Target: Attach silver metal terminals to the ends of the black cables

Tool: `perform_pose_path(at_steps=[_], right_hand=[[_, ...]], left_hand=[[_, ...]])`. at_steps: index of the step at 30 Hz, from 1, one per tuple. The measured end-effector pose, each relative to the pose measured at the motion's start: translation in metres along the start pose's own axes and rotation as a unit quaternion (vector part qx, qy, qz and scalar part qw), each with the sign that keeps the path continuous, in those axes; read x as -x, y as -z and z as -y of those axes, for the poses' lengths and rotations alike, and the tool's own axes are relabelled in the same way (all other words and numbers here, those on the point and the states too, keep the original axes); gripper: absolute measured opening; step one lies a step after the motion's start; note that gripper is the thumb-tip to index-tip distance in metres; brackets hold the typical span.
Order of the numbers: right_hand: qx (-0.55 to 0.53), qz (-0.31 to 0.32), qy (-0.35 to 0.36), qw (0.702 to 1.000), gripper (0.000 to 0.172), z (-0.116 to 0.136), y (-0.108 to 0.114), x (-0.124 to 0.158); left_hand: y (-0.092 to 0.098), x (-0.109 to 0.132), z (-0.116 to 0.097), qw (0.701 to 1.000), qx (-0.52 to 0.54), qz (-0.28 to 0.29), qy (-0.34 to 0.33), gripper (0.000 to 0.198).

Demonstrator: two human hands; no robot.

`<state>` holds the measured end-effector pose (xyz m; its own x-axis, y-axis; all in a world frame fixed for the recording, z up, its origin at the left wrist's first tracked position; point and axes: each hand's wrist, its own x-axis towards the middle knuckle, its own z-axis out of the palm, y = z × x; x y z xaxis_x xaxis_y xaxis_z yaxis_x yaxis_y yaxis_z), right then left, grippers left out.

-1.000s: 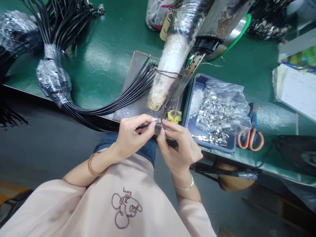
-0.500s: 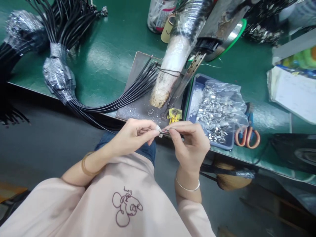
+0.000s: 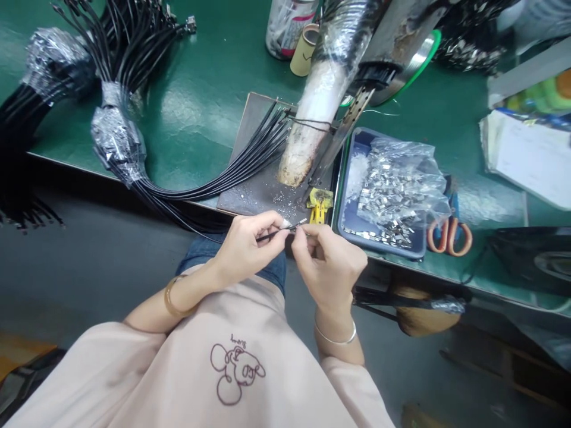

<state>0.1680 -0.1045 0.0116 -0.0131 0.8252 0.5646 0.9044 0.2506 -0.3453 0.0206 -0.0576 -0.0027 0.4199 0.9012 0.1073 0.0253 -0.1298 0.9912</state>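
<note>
My left hand (image 3: 255, 242) pinches a black cable (image 3: 266, 236) close to its end, just off the bench's front edge. The cable's thin, pale tip sticks out past my left fingers toward the right. My right hand (image 3: 328, 255) has thumb and forefinger closed together right by that tip; whether they grip the tip or some small part is hidden. A yellow tool (image 3: 319, 208) sits just beyond my right fingers. More black cables (image 3: 241, 175) fan out over a dark board (image 3: 229, 202) behind my hands.
A blue tray (image 3: 383, 242) of small metal pieces in plastic stands to the right, beside orange-handled scissors (image 3: 450, 235). A wrapped white tube (image 3: 303, 131) slants over the board. Film-wrapped cable bundles (image 3: 116, 139) lie left. A jar (image 3: 289, 30) stands behind.
The cable end now shows beyond my left fingers, tilted up to the right. My right hand has drawn slightly left and turned, its fingers more curled. The whole view has shifted a little.
</note>
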Motion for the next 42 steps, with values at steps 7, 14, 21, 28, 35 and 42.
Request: perform_pose_path(at_steps=[7, 14, 21, 28, 35, 42], right_hand=[[-0.079, -0.067, -0.2, 0.974, 0.02, -0.051, 0.02, -0.007], [0.056, 0.128, -0.257, 0.956, 0.007, -0.099, 0.024, -0.041], [0.042, 0.09, -0.244, 0.965, 0.013, -0.088, 0.035, -0.032], [-0.149, -0.17, -0.208, 0.952, 0.009, -0.05, 0.036, -0.015], [-0.24, -0.024, -0.214, 0.946, 0.004, -0.019, 0.008, -0.002], [-0.229, 0.008, -0.162, 0.96, 0.02, -0.014, -0.003, -0.005]], left_hand=[[0.004, 0.005, 0.005, 0.999, 0.026, 0.029, -0.01, 0.011], [-0.003, 0.002, -0.01, 0.957, -0.13, 0.198, -0.168, 0.019], [0.012, -0.015, -0.002, 0.978, 0.103, 0.156, 0.097, 0.024], [0.002, -0.018, 0.005, 0.983, 0.148, 0.028, 0.106, 0.016], [-0.011, -0.013, -0.005, 0.998, -0.001, -0.061, 0.018, 0.014], [-0.015, -0.013, -0.006, 0.983, -0.125, -0.09, -0.1, 0.019]])
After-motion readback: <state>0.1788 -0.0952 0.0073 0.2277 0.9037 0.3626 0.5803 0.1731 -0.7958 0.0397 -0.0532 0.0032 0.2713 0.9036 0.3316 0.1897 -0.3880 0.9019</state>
